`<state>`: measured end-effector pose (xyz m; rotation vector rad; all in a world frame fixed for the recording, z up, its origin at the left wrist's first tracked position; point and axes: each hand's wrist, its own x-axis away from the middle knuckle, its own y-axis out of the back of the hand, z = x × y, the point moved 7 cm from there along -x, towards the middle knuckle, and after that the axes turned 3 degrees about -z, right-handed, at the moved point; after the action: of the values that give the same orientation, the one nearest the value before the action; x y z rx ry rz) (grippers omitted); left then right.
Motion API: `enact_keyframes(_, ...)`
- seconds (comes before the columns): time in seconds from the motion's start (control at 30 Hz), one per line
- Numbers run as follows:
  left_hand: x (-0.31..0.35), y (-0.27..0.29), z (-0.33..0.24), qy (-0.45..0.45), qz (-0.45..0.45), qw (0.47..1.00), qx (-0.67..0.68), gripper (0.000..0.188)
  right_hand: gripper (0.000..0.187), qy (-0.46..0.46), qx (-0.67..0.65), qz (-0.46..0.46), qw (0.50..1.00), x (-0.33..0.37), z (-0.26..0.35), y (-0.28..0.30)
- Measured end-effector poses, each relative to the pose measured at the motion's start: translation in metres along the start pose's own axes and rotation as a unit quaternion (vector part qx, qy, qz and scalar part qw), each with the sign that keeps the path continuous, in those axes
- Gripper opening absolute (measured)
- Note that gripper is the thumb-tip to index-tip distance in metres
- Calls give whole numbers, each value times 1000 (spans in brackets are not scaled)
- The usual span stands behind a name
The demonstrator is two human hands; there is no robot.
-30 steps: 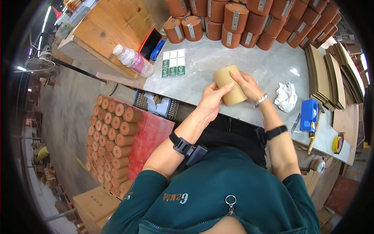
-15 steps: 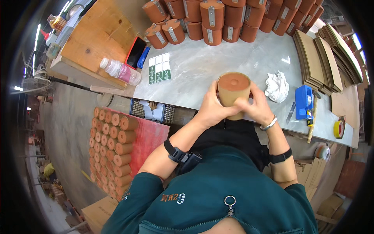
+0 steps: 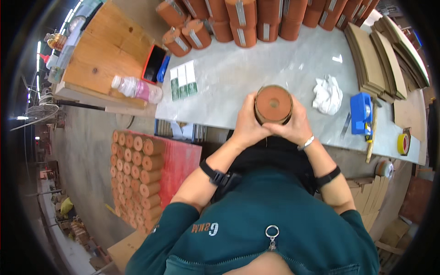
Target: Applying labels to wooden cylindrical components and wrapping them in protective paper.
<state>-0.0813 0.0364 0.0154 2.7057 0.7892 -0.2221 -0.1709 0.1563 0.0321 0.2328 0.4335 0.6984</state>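
A terracotta-coloured cylinder (image 3: 280, 98) with a small round recess in its end is held between both hands over the table's near edge. My left hand (image 3: 247, 123) wraps its left side, and my right hand (image 3: 295, 124) wraps its right side. Both thumbs meet at the near side. The cylinder's end faces up toward me; its side is mostly hidden by my fingers. A crumpled white cloth or paper (image 3: 327, 95) lies to the right of my right hand. A sheet of green and white labels (image 3: 184, 81) lies to the left.
Terracotta cylinders with metal strips (image 3: 242, 20) line the grey table's (image 3: 220, 68) far side. Flat cardboard (image 3: 366, 64) is stacked at right, near a blue tool (image 3: 360, 114), a hammer (image 3: 372, 133) and yellow tape (image 3: 403, 144). Left are a plastic bottle (image 3: 137, 89) and stacked cylinders (image 3: 137, 176).
The cylinder has tipped so its end faces me more directly and its tan side shows less. Both hands have shifted their hold around it. The whole view has moved slightly.
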Motion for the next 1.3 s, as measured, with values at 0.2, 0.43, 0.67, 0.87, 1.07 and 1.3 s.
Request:
enact_keyframes(0.2, 5, 3, -6, -8, -12, 1000, -13, 85, 76, 28, 51, -7, 998, -1, 18, 1)
enact_keyframes(0.43, 2, -2, 0, 2, 56, 998, 4, 84, 81, 14, 8, -5, 1000, 10, 2, -3)
enact_keyframes(0.67, 4, 4, -33, -182, 48, 965, -181, 82, 82, -57, -63, 107, 991, 28, 12, 26)
enact_keyframes(0.87, 4, -6, -80, -468, 81, 795, -377, 59, 74, -217, -199, 109, 949, 41, 15, 32)
enact_keyframes(1.07, 11, -13, -94, -527, 118, 752, -379, 26, 65, -159, -174, 93, 967, 51, 12, 32)
enact_keyframes(1.3, 18, -30, -107, -574, 113, 722, -369, 27, 65, -104, -202, -10, 974, 69, 24, 51)
